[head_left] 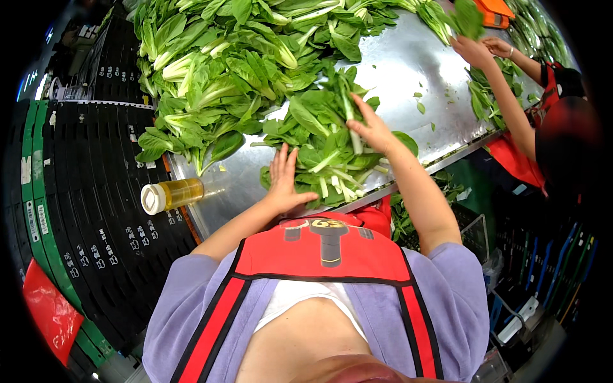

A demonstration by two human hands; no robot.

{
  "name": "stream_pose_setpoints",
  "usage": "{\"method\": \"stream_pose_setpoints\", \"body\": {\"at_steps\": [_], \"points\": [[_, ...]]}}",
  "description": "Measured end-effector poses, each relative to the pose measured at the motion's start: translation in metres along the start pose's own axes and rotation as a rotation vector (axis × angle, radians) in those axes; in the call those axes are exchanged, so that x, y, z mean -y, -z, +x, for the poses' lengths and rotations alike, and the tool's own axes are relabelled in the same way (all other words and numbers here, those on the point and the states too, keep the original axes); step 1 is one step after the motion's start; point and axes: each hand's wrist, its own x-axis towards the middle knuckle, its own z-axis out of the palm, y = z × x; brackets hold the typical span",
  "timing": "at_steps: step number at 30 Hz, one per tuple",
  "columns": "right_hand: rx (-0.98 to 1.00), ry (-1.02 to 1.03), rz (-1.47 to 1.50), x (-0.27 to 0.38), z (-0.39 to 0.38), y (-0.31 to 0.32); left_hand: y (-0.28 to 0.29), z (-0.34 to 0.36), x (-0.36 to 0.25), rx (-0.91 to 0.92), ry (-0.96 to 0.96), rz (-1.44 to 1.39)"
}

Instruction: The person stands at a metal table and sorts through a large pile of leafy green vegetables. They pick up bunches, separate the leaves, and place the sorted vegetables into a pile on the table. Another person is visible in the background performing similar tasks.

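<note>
A low pile of loose bok choy leaves and cut pale stalks (pixel 329 167) lies at the near edge of the metal table. Flat against its left side rests my left hand (pixel 285 182), fingers stretched and thumb out, holding nothing. My right hand (pixel 375 129) grips a bok choy leaf (pixel 355 139) by its white stalk, between thumb and fingers, over the right part of this pile. The leafy end points away from me. Beyond it, a large heap of whole bok choy (pixel 223 76) covers the far left of the table.
A bottle of yellow liquid with a white lid (pixel 175 193) is at the table's left corner. Black stacked crates (pixel 96 191) stand left. At right, a co-worker's hands (pixel 476 52) hold greens. Leaf scraps dot the metal table (pixel 399 70); a dark crate with leaves (pixel 469 226) sits below.
</note>
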Motion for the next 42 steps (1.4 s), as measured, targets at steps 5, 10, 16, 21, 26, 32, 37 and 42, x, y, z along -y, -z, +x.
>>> {"method": "stream_pose_setpoints", "body": {"at_steps": [5, 10, 16, 21, 26, 32, 37, 42], "points": [[-0.078, 0.103, -0.043, -0.001, -0.038, -0.044, -0.039, 0.047, -0.008, -0.142, 0.02, -0.092], [-0.252, 0.193, -0.165, 0.009, -0.054, -0.08, -0.043, 0.084, -0.015, -0.025, 0.148, -1.308], [-0.388, 0.174, -0.133, 0.026, -0.065, -0.068, 0.009, 0.088, -0.076, 0.176, 0.28, -1.6], [-0.701, 0.406, -0.099, 0.066, -0.086, -0.024, 0.041, 0.096, -0.12, 0.401, -0.167, -1.788], [-1.022, 0.373, -0.203, 0.057, -0.13, 0.009, 0.027, 0.103, -0.178, 0.645, -0.203, -1.761], [-1.246, 0.226, 0.148, 0.035, -0.22, 0.025, 0.003, 0.115, -0.212, 0.678, -0.401, -1.109], [-1.313, -0.125, -0.471, -0.056, -0.298, 0.029, 0.015, 0.114, -0.161, 0.57, -0.197, -0.911], [-1.093, -0.434, -0.532, -0.143, -0.317, 0.022, 0.016, 0.077, -0.081, 0.539, -0.129, -0.442]]}}
